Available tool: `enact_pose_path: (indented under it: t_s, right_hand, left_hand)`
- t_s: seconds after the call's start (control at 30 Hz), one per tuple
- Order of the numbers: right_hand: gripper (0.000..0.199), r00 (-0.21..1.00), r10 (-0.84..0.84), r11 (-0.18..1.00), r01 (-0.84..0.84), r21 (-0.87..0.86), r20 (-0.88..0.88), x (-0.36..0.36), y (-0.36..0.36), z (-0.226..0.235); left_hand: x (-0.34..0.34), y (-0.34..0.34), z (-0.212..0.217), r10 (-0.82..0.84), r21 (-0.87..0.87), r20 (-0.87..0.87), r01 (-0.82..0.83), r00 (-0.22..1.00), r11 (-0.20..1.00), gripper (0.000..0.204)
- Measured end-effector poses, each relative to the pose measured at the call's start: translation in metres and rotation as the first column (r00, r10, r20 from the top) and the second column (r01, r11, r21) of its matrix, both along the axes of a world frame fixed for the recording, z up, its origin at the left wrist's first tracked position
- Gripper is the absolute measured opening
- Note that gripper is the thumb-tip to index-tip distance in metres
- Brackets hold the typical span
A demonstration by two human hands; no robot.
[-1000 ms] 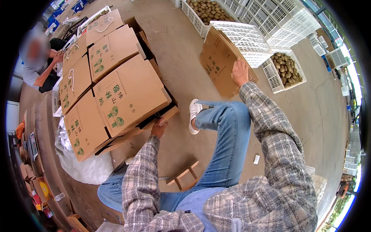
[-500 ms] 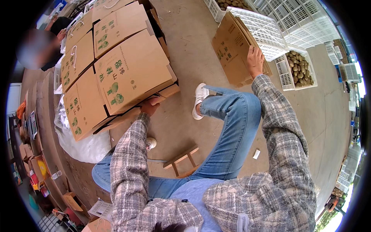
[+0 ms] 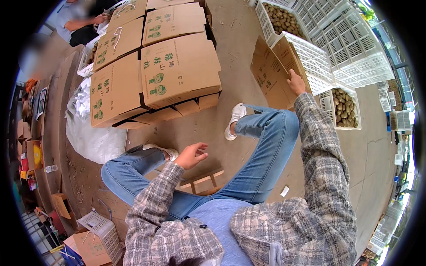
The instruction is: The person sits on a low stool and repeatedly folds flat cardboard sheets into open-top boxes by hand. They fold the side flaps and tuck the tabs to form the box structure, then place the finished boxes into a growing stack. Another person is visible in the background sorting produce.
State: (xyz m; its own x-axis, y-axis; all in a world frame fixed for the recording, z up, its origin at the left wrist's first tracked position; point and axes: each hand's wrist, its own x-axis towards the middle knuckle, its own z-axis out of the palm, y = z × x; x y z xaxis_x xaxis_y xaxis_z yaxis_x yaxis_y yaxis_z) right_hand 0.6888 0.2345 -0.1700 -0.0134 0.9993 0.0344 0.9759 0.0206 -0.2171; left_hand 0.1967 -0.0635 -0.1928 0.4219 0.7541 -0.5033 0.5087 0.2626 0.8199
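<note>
My right hand (image 3: 296,83) is closed on the upper edge of a flattened cardboard carton (image 3: 270,71), which leans toward me. Another flat carton (image 3: 290,54) stands behind it against a white crate. In front of my body my left hand (image 3: 192,156) hovers above the floor, holding nothing, its thumb and fingers apart. Farther ahead on the left, folded brown cartons with green print (image 3: 182,71) stand packed side by side in a block. My left hand is well clear of them.
A white crate of brown round produce (image 3: 344,108) stands right of my right hand, another (image 3: 282,20) beyond. Tall stacked white crates (image 3: 350,48) are at far right. A white sack (image 3: 95,137) lies left, a small wooden stool (image 3: 204,181) between my legs. A person (image 3: 82,22) sits far left.
My left hand has let go of the near edge of the carton block and drawn back toward me. My right hand has tipped the front flat carton away from the one behind.
</note>
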Motion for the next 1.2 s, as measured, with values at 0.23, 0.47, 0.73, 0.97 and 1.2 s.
enact_pose_path:
  t_s: [0.23,0.47,0.73,0.97,1.2]
  right_hand:
    - [0.028,0.889,0.269,0.96,-0.216,0.178,-0.371,0.034,-0.036,0.184]
    - [0.027,0.628,0.37,0.921,-0.149,0.361,-0.685,-0.009,-0.158,0.367]
    - [0.025,0.327,0.321,0.907,-0.377,0.189,-0.889,-0.069,-0.149,0.276]
    - [0.035,0.638,0.336,0.906,-0.42,0.053,-0.692,-0.152,-0.14,0.146]
    - [0.04,0.636,0.713,0.68,-0.525,0.512,-0.294,-0.24,-0.195,0.155]
  left_hand:
    - [-0.033,0.002,0.074,0.186,0.151,0.325,-0.245,0.927,0.958,0.041]
    - [-0.075,0.043,0.145,0.348,0.274,0.586,-0.583,0.732,0.765,0.047]
    - [-0.116,0.043,0.201,0.437,0.27,0.757,-0.841,0.486,0.469,0.055]
    - [-0.176,-0.017,0.208,0.513,0.093,0.747,-0.83,0.423,0.55,0.032]
    - [-0.147,-0.057,0.15,0.503,0.31,0.469,-0.669,0.726,0.676,0.024]
